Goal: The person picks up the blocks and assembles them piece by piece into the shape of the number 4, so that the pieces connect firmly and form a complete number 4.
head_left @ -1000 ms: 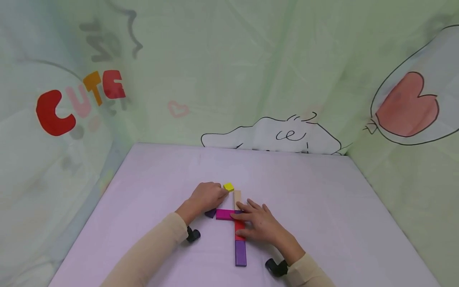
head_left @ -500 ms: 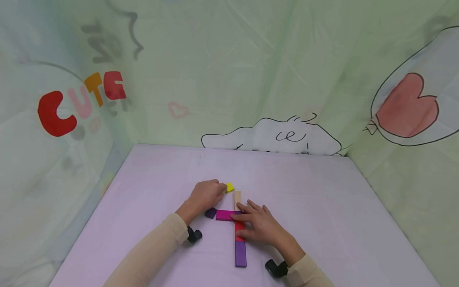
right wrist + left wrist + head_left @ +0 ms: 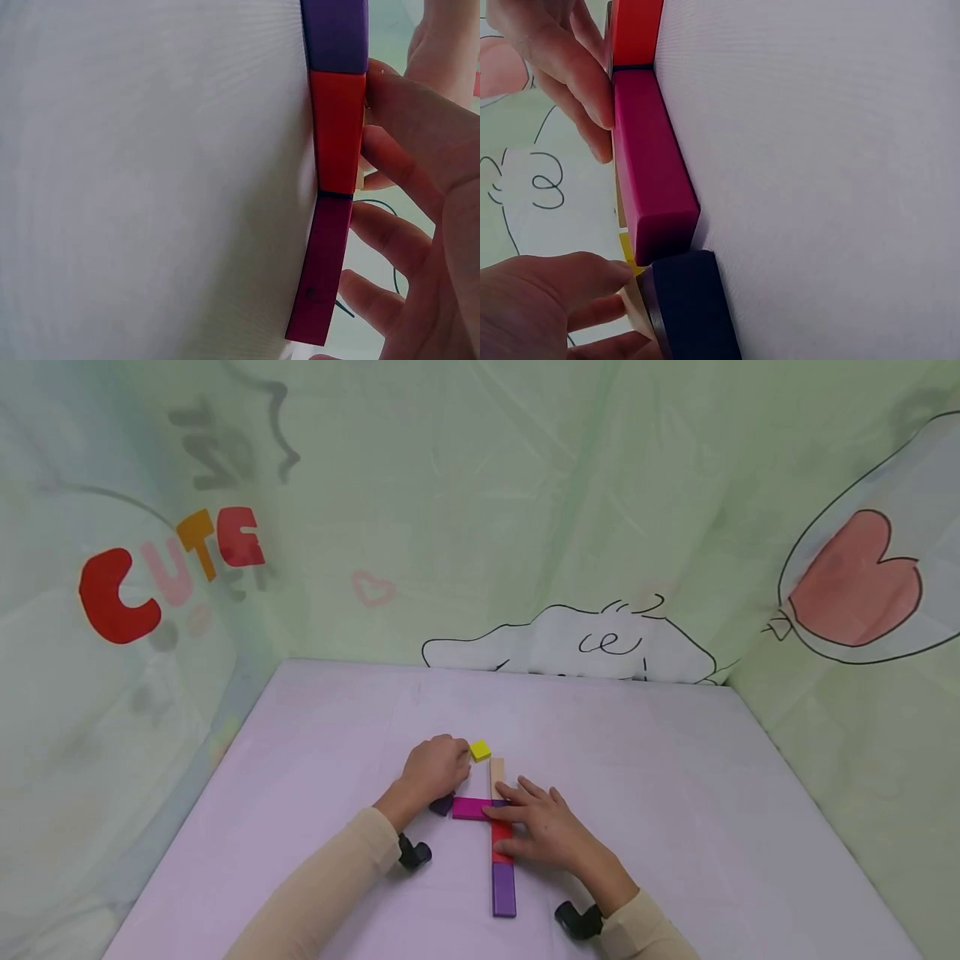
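Observation:
In the head view, a column of flat blocks stretches away from me: a purple block (image 3: 504, 890), a red block (image 3: 502, 843), a mostly covered purple piece, then a plain wood block (image 3: 497, 774). A magenta block (image 3: 469, 808) branches left, with a slanted dark purple block (image 3: 441, 806) at its end. My right hand (image 3: 551, 828) rests spread fingers on the column and the magenta block's inner end. Beside a yellow block (image 3: 480, 751), my left hand (image 3: 437, 768) pinches a pale wood block (image 3: 634, 309), mostly hidden behind its fingers in the left wrist view.
A pale lilac tabletop (image 3: 637, 760) lies under everything. Printed cloth walls (image 3: 480, 510) enclose it at the back and both sides. Black wrist devices (image 3: 577, 921) sit below both wrists, close to the surface.
My left hand has shifted slightly; its fingers touched the yellow block half a second ago and now sit just left of it. The yellow block has turned a little. My right hand has stayed put.

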Tool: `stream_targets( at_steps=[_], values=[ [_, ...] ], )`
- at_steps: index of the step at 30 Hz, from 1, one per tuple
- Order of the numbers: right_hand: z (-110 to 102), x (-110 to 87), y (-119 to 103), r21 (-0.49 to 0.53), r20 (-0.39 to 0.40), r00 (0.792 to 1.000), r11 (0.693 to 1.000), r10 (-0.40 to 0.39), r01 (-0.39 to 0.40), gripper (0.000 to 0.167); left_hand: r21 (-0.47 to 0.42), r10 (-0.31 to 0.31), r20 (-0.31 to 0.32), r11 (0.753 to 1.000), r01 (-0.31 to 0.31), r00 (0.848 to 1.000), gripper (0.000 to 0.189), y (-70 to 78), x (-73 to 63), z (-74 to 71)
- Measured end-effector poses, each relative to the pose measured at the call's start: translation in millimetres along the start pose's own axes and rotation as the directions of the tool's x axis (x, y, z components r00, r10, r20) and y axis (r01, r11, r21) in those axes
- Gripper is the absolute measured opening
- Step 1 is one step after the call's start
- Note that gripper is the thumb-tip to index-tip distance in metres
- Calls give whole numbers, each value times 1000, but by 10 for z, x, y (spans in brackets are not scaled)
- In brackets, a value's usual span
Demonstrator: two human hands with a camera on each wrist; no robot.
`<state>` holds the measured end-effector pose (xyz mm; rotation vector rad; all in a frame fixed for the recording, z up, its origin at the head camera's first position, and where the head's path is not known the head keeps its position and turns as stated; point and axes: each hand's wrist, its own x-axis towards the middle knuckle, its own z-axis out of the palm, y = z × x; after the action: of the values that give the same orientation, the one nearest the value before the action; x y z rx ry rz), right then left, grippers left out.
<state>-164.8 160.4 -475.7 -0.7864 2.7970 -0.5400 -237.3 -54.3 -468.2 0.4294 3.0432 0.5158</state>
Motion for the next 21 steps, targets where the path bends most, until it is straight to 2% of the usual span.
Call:
stream_targets(
  at_steps=[21],
  values=[
    [5, -8, 9, -2, -15, 1000, 1000, -13, 13, 51, 110, -11, -6, 994, 12, 1000, 19, 15, -17, 67]
  ],
)
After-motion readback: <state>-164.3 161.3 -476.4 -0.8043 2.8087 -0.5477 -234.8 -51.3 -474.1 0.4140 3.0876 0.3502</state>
